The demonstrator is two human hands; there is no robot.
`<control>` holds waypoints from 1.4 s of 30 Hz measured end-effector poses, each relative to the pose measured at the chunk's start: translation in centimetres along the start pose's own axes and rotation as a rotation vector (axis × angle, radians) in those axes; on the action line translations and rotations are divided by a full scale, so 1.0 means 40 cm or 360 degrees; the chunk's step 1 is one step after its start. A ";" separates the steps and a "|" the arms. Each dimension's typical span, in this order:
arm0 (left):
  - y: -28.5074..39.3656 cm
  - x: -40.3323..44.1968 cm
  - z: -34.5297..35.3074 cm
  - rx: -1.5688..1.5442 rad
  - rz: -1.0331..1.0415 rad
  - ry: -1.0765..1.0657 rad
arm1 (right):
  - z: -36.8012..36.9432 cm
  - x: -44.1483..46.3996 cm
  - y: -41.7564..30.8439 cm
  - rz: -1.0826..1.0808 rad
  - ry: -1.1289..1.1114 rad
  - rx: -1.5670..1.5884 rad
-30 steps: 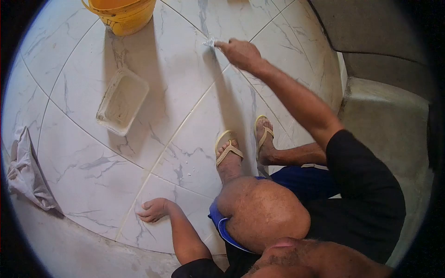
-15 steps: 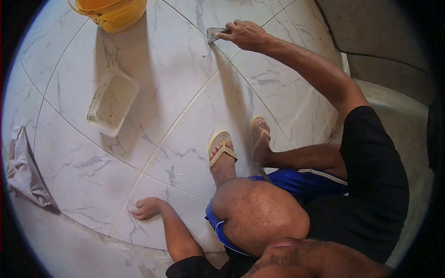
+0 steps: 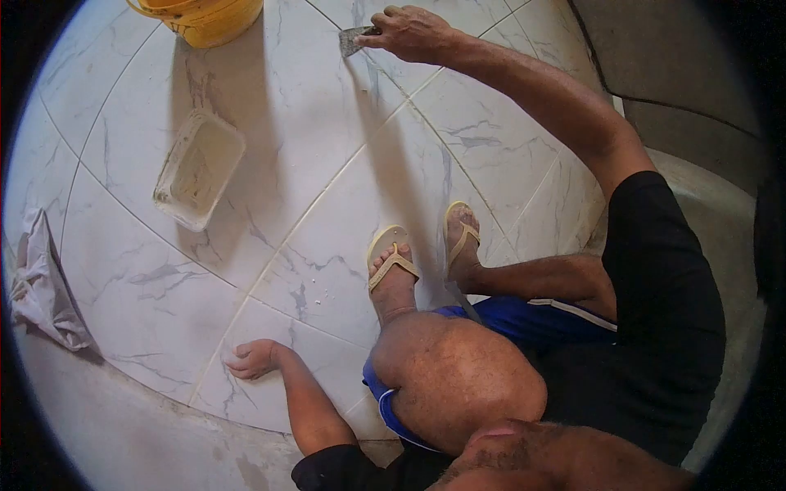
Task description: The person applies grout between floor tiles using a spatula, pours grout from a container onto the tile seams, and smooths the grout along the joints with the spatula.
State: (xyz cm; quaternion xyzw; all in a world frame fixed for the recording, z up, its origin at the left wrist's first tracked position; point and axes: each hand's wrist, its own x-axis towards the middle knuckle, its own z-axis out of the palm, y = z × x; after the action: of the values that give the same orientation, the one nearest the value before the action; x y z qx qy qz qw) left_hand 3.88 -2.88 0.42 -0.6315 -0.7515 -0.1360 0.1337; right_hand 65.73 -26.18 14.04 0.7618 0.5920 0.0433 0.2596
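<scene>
My right hand [image 3: 412,34] is stretched out at the top of the view, closed round the handle of a putty knife [image 3: 353,42]. The grey blade is over the marbled floor tiles [image 3: 327,123], near a joint line. Low on the left, my left hand [image 3: 256,360] is down at the tiles with its fingers curled together. Something whitish shows at its fingertips, too small to name. A few white crumbs [image 3: 318,300] lie on the tile between that hand and my sandalled feet.
A dirty white rectangular tub [image 3: 200,170] rests on the tiles at the left. Behind it stands a yellow bucket [image 3: 214,23]. A crumpled whitish cloth [image 3: 47,295] lies by the floor's left edge. Both feet in yellow sandals [image 3: 393,262] are in the middle.
My right hand has swung the putty knife away from me and, lately, to the left; its blade now shows clearly. My left hand has stayed low, shifting slightly.
</scene>
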 end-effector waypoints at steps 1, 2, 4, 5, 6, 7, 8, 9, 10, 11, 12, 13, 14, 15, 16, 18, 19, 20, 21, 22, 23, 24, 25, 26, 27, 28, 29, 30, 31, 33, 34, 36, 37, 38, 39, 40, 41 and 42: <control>0.003 -0.001 -0.002 0.0003 0.0009 0.0012 | 0.001 -0.007 0.000 -0.0037 -0.0066 0.0026; 0.003 -0.002 -0.003 0.0003 0.0020 0.0021 | 0.001 -0.025 0.002 -0.0072 -0.0135 0.0050; -0.003 0.001 0.000 -0.0016 0.0053 0.0029 | -0.006 -0.066 0.008 -0.0112 -0.0227 0.0091; -0.003 0.000 0.001 -0.0028 0.0068 0.0034 | -0.001 -0.093 0.009 -0.0117 -0.0246 0.0111; 0.003 -0.002 -0.004 -0.0033 0.0062 0.0027 | 0.005 -0.119 0.012 -0.0120 -0.0265 0.0132; 0.009 -0.001 -0.012 -0.0037 0.0059 0.0021 | 0.009 -0.142 0.016 -0.0143 -0.0261 0.0124; 0.012 0.001 -0.016 -0.0041 0.0056 0.0018 | 0.012 -0.165 0.021 -0.0165 -0.0256 0.0117; 0.009 0.002 -0.012 -0.0037 0.0050 0.0015 | 0.011 -0.182 0.026 -0.0189 -0.0250 0.0109; 0.001 0.003 -0.004 -0.0032 0.0043 0.0012 | 0.011 -0.196 0.034 -0.0213 -0.0257 0.0099; -0.005 0.004 0.002 -0.0027 0.0036 0.0009 | 0.011 -0.207 0.042 -0.0238 -0.0264 0.0090; -0.009 0.003 0.006 -0.0030 0.0047 0.0013 | 0.003 -0.208 0.045 -0.0264 -0.0270 0.0081; -0.012 0.003 0.009 -0.0032 0.0058 0.0018 | -0.002 -0.203 0.044 -0.0261 -0.0234 0.0090; -0.016 0.003 0.011 -0.0035 0.0071 0.0023 | -0.005 -0.194 0.040 -0.0257 -0.0199 0.0100; -0.014 0.001 0.009 -0.0026 0.0062 0.0019 | -0.013 -0.183 0.035 -0.0251 -0.0164 0.0108; -0.008 0.000 0.004 -0.0018 0.0053 0.0017 | -0.023 -0.163 0.028 -0.0264 -0.0139 0.0116; -0.003 0.005 0.007 -0.0021 0.0039 0.0029 | -0.033 -0.127 0.010 -0.0292 -0.0087 0.0137; -0.008 0.006 0.014 -0.0028 0.0031 0.0038 | -0.028 -0.125 0.005 -0.0295 -0.0102 0.0131; -0.014 0.004 0.018 -0.0033 0.0020 0.0045 | -0.021 -0.126 0.002 -0.0302 -0.0118 0.0122; -0.024 0.004 0.025 -0.0035 0.0045 0.0071 | -0.014 -0.132 -0.001 -0.0309 -0.0139 0.0110; -0.032 0.004 0.031 -0.0040 0.0071 0.0094 | -0.011 -0.148 -0.001 -0.0294 -0.0160 0.0111; -0.036 0.000 0.039 -0.0050 0.0094 0.0117 | -0.011 -0.171 0.005 -0.0277 -0.0182 0.0106; -0.024 -0.001 0.029 -0.0046 0.0068 0.0069 | -0.009 -0.193 0.011 -0.0256 -0.0203 0.0100; -0.006 0.002 0.007 -0.0041 0.0042 0.0023 | -0.003 -0.211 0.016 -0.0236 -0.0240 0.0085; 0.006 0.002 -0.009 -0.0032 0.0016 -0.0021 | 0.006 -0.226 0.018 -0.0220 -0.0275 0.0072; 0.008 0.000 -0.013 -0.0033 0.0020 -0.0019 | 0.001 -0.232 0.016 -0.0201 -0.0314 0.0065; 0.010 -0.003 -0.016 -0.0035 0.0023 -0.0017 | -0.002 -0.233 0.011 -0.0197 -0.0236 0.0037; 0.012 -0.003 -0.017 -0.0038 0.0026 -0.0012 | -0.002 -0.230 0.001 -0.0191 -0.0155 0.0009; 0.004 -0.001 -0.008 -0.0031 0.0051 0.0028 | -0.007 -0.223 -0.011 -0.0184 -0.0072 -0.0016; -0.010 0.000 0.009 -0.0024 0.0079 0.0070 | -0.013 -0.213 -0.020 -0.0183 -0.0102 0.0031; -0.021 0.003 0.026 -0.0024 0.0120 0.0122 | -0.020 -0.195 -0.030 -0.0181 -0.0160 0.0125; -0.024 0.000 0.030 -0.0029 0.0128 0.0128 | -0.016 -0.201 -0.030 -0.0167 -0.0203 0.0124; -0.029 -0.004 0.029 -0.0026 0.0126 0.0120 | -0.001 -0.230 -0.017 -0.0144 -0.0292 0.0116; -0.028 -0.002 0.027 -0.0024 0.0119 0.0108 | 0.006 -0.244 -0.005 -0.0153 -0.0317 0.0080; -0.025 -0.003 0.025 -0.0027 0.0111 0.0095 | 0.012 -0.259 0.013 -0.0159 -0.0341 0.0040; -0.015 -0.003 0.017 -0.0024 0.0085 0.0068 | 0.003 -0.263 0.024 -0.0165 -0.0368 0.0001; -0.005 -0.002 0.006 -0.0021 0.0060 0.0043 | 0.000 -0.256 0.032 -0.0148 -0.0291 -0.0007; 0.002 -0.003 -0.002 -0.0014 0.0032 0.0022 | 0.002 -0.234 0.039 -0.0136 -0.0210 -0.0014; 0.001 -0.003 -0.003 -0.0018 0.0043 0.0029 | -0.007 -0.203 0.038 -0.0123 -0.0128 -0.0014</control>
State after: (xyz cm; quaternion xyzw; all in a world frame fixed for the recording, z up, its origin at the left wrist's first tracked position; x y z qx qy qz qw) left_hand 3.96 -3.02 0.49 -0.6411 -0.7409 -0.1442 0.1389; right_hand 64.55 -33.84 16.92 0.7383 0.6099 0.0052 0.2879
